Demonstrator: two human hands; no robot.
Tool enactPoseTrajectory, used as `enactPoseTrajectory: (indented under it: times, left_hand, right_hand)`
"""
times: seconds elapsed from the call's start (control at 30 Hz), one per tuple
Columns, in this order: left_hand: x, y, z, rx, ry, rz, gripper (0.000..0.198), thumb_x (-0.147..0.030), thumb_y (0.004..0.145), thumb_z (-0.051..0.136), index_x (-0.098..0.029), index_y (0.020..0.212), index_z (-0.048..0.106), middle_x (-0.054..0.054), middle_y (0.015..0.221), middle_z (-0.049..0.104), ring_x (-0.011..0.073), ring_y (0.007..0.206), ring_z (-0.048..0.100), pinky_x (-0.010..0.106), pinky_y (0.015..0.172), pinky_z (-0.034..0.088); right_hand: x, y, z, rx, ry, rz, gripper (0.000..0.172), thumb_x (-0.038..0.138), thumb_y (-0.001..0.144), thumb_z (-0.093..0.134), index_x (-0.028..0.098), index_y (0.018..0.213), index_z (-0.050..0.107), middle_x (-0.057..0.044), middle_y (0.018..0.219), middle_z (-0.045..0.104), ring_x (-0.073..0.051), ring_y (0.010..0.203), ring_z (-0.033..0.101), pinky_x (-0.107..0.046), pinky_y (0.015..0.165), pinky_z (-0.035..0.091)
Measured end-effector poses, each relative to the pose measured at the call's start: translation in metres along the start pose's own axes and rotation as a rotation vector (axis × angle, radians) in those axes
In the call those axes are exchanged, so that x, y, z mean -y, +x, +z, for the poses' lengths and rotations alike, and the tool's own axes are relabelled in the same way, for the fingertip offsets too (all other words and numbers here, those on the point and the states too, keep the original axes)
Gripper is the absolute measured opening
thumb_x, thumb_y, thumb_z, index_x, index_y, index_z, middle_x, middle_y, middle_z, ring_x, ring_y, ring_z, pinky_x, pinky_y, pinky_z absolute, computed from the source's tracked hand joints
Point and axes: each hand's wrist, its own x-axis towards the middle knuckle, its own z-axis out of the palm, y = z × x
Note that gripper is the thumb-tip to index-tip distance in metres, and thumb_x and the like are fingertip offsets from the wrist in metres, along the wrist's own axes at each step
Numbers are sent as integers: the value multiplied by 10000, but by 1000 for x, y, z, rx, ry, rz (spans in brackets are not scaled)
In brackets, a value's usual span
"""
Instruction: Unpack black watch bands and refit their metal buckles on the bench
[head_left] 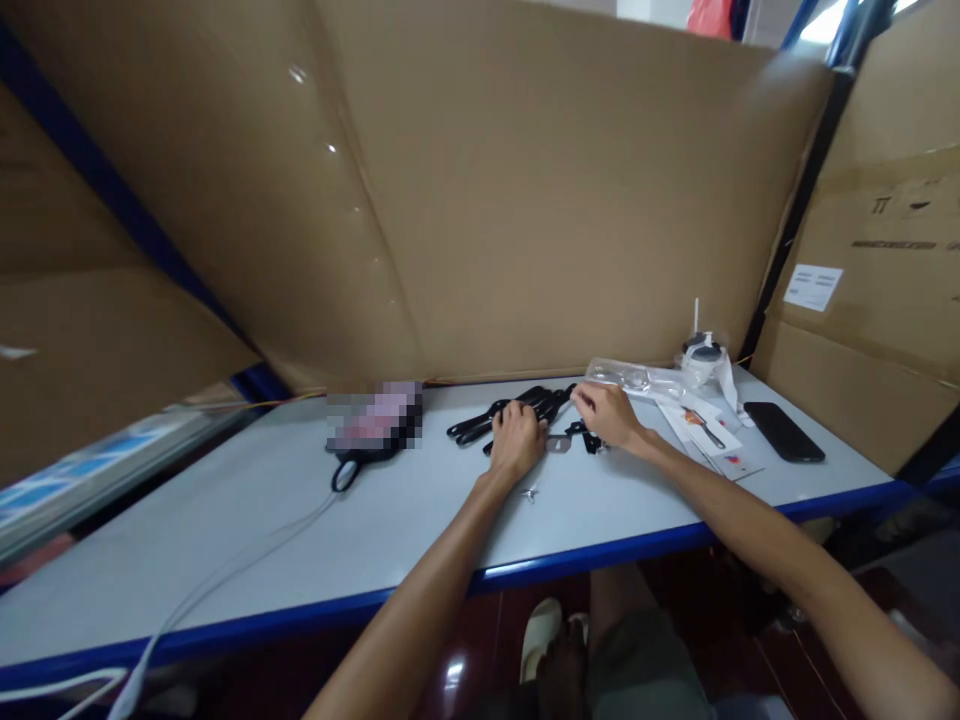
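Note:
Several long black plastic handles [480, 424] with holes at their ends lie bunched on the table. My left hand [517, 440] rests over the near end of this bunch, fingers curled down onto one black handle. Just to the right, my right hand [609, 412] has its thumb and fingertips pinched together beside the far tip of a handle. What lies in that pinch is too small to make out. Between my hands are a flat metal blade [559, 444] and small black parts [592, 442]. Small metal pieces [530, 495] lie nearer the front edge.
A phone on a black stand [375, 425] is at left, its cable [247, 552] crossing the table. At right lie clear plastic packaging [634, 376], printed cards [705, 428], a lidded cup [703, 358] and a black phone [784, 432]. Cardboard walls [555, 200] enclose the table.

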Motion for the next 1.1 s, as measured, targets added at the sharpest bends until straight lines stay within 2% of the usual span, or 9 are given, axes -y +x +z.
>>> enactPoseTrajectory:
  times: [0.1,0.23,0.4,0.53,0.6,0.77,0.9,1.0,1.1]
  left_hand:
    - [6,2,-7,-25,-17,-103,419,-292,1050,328,-102,1181,678,226,1364,586,359,1291,515,516,1080,404]
    - [15,5,-15,-86,-65,-209,460,-280,1056,271,-92,1129,684,252,1303,609,378,1247,539,504,1016,422]
    - [21,11,-22,-296,-443,-364,365,-273,1057,293,-184,888,604,145,908,677,278,901,648,371,817,457]
    - [20,10,-25,-407,-867,-387,322,-332,1045,419,-238,741,465,-9,589,525,160,548,501,264,565,359]
    - [16,9,-26,-371,-1016,-390,345,-360,1023,481,-239,705,423,-35,543,471,127,477,430,237,488,301]
    - [7,9,-24,-124,-1439,-399,401,-476,935,637,-247,752,364,-115,466,334,64,354,288,184,370,183]
    - [8,8,-26,77,-1658,-403,482,-337,740,861,-234,818,397,-156,488,308,23,340,240,148,355,127]
    - [8,5,-29,173,-1747,-366,359,-409,838,785,-189,888,505,-143,491,304,34,346,250,150,348,152]
    - [7,3,-31,246,-1820,-368,347,-473,938,675,-139,965,581,-127,496,310,41,348,252,154,343,181]
  right_hand:
    - [35,-22,5,256,65,-235,233,347,1033,584,192,949,738,-35,856,743,-178,794,652,-275,758,401]
    - [67,-41,15,381,-25,-338,364,516,972,667,169,1073,701,-91,966,758,-237,809,687,-308,733,419]
    - [62,-39,20,423,-35,-309,158,307,1017,613,171,1046,687,-104,1033,756,-231,879,698,-307,747,424]
    - [43,-29,16,418,28,-252,104,194,969,634,176,1028,718,-78,1036,758,-210,919,689,-288,778,420]
    - [36,-26,14,437,64,-264,136,118,933,625,178,994,731,-65,1018,753,-201,942,679,-278,800,422]
    - [31,-27,12,439,0,-287,199,83,928,557,162,1009,721,-96,1068,711,-200,896,657,-296,781,418]
    - [33,-30,11,417,-85,-249,203,132,952,542,163,1060,711,-122,1123,675,-212,880,652,-309,745,413]
    - [31,-24,7,399,-46,-191,160,179,931,616,183,1040,733,-97,1107,693,-199,870,653,-290,735,412]
    - [19,-10,-3,247,-13,-35,162,231,976,596,190,991,752,-72,1040,736,-194,884,666,-276,749,415]
